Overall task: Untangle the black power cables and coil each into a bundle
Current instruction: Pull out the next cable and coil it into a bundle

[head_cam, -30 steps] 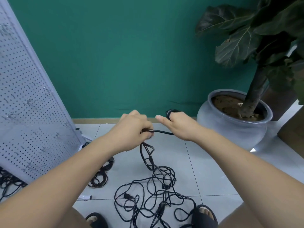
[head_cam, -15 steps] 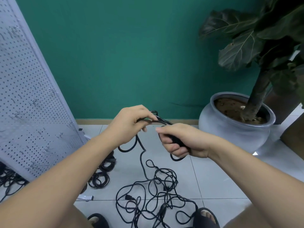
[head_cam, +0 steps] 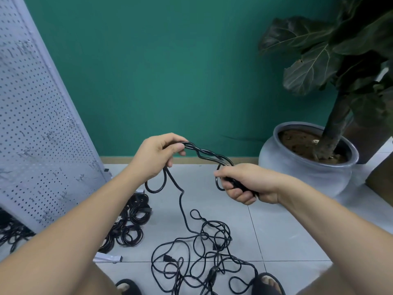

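My left hand point(head_cam: 156, 156) grips one end of a few looped strands of a black power cable point(head_cam: 207, 155) held in the air. My right hand point(head_cam: 244, 184) grips the other end of those loops, its fingers curled round the strands and a thicker black part. One strand drops from the left hand to a tangled heap of black cables point(head_cam: 204, 252) on the tiled floor between my feet. Coiled cable bundles point(head_cam: 131, 222) lie on the floor at the left.
A white perforated panel point(head_cam: 36, 128) leans at the left with more cables point(head_cam: 10, 228) under it. A grey plant pot point(head_cam: 306, 167) with a large-leaved plant stands at the right against the green wall. My sandalled feet point(head_cam: 268, 282) are at the bottom edge.
My hands have drawn apart and the cable loops now stretch between them. The left hand has risen and the right hand has moved to the right.
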A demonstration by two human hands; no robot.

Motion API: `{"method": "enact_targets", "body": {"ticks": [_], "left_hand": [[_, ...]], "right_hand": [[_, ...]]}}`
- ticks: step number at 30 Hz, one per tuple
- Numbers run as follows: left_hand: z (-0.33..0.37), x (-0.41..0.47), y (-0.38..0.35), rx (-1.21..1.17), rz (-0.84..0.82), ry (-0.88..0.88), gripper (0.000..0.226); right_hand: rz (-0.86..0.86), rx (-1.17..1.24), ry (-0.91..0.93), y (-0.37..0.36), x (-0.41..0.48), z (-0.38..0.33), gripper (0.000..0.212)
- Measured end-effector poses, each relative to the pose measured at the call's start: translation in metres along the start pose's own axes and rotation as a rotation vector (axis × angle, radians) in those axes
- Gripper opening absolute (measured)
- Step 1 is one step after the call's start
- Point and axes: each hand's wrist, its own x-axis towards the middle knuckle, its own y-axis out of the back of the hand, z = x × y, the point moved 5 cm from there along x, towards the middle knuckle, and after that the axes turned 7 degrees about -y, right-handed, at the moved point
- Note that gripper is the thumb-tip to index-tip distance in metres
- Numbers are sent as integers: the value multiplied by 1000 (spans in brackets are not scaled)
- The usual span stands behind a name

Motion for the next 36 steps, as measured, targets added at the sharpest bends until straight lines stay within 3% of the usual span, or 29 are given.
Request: {"method": "enact_targets", "body": {"ticks": [5,11,14,16,18,19,23,27,29,32,36], "left_hand": [[-21,-3,4,-101,-174,119,7],[-30,-20,-24,-360,-449,214,11],[-30,-31,-44,-427,-575,297,39],[-23,-32,-53,-496,-560,365,54],[-15,-30,-64,-539,-530,391,43],[-11,-29,-68,-503,-515,388,37],[-6,-31,-80,-294,-510,315,50],[-10,-20,-67,-298,-298,278,32],[-9,-15,-58,-345,-206,255,17],[4,-13,-43,-323,-99,146,21],[25,-19,-33,-294,-179,40,11]], "right_hand": [[106,64,-1,15,7,2,44],[366,96,82,22,11,2,43],[395,60,149,9,12,-7,42],[354,7,176,-4,10,-11,40],[315,-84,217,-18,8,-14,36],[307,-141,241,-25,6,-16,36],[317,-353,302,-43,1,-18,42],[348,-457,227,-42,5,-11,57],[337,-428,187,-39,11,-6,56],[290,-203,94,-25,23,4,50],[287,-27,14,2,30,11,46]]}}
